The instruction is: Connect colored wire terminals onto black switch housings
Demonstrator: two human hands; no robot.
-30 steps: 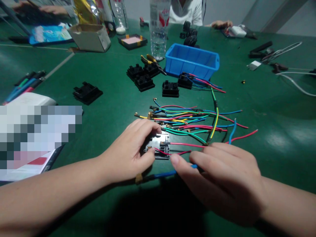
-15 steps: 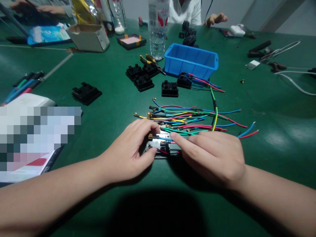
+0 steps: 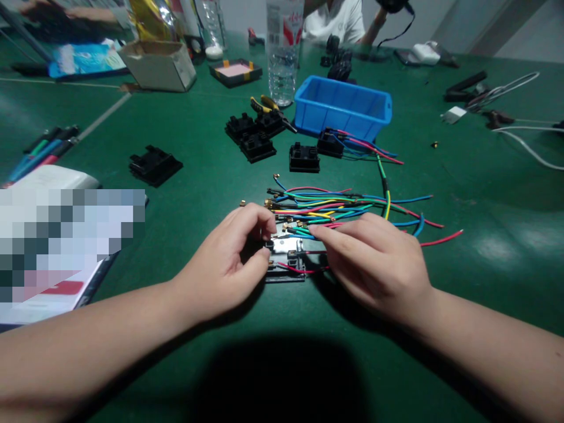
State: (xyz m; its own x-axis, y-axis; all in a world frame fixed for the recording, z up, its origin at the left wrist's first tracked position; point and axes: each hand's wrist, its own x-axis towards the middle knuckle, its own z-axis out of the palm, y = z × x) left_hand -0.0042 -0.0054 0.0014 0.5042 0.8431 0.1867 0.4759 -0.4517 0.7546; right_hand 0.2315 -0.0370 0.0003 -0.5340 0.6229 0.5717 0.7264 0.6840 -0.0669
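A black socket part (image 3: 285,276) with metal inside lies on the green table, red wires fitted in its near side. Beside its left edge is my left hand (image 3: 235,255), thumb and fingers curled with a gap between them; whether the tips hold anything is hidden. Over the right side, my right hand (image 3: 374,264) pinches a blue wire (image 3: 297,237) between thumb and forefinger, just above the part. Behind both hands lies a bundle of coloured wires (image 3: 326,202) with brass terminals at the left ends.
Several black socket housings (image 3: 304,157) stand beyond the wires, near yellow-handled pliers (image 3: 267,106), a blue bin (image 3: 343,108) and a bottle (image 3: 282,70). A phone (image 3: 101,258) lies left. Across the table, a person in a white shirt (image 3: 339,23) holds a dark object.
My right hand has drawn up and back with the blue wire, whose end has left the part. My left hand has shifted slightly left. The person opposite has raised a hand.
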